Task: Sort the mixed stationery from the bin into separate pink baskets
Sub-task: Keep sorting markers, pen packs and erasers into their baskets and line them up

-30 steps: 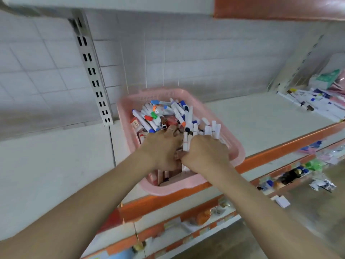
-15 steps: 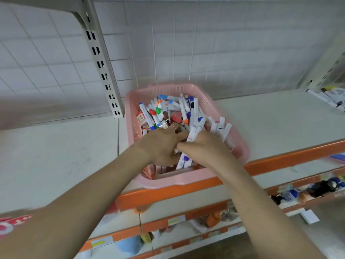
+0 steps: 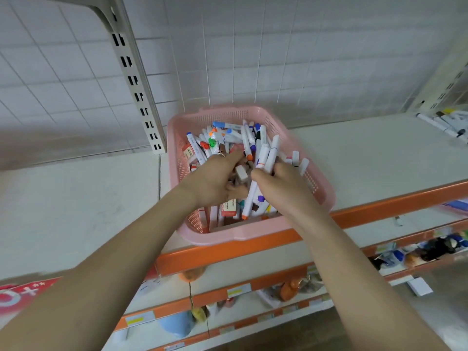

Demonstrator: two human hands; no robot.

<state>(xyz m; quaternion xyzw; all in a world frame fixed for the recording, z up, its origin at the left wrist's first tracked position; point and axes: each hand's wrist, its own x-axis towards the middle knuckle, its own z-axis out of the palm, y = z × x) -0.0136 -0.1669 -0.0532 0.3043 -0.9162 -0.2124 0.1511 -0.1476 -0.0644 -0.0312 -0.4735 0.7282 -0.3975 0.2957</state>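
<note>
Now the right hand [image 3: 283, 191] curls round a bundle of white markers [image 3: 263, 158], tilted up toward 12 o'clock out of the pink basket [image 3: 248, 235]. The left hand [image 3: 215, 181], at its 9 o'clock, newly pinches a small white eraser [image 3: 241, 174]. Sorting by type looks barely begun.

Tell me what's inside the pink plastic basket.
White marker pens with coloured caps and small boxed erasers fill the pink plastic basket. The right hand grips several pens; it and the left hand hide what lies beneath.

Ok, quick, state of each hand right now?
Left hand: holds a small white rectangular block.
Right hand: holds a bundle of white plastic markers.
</note>
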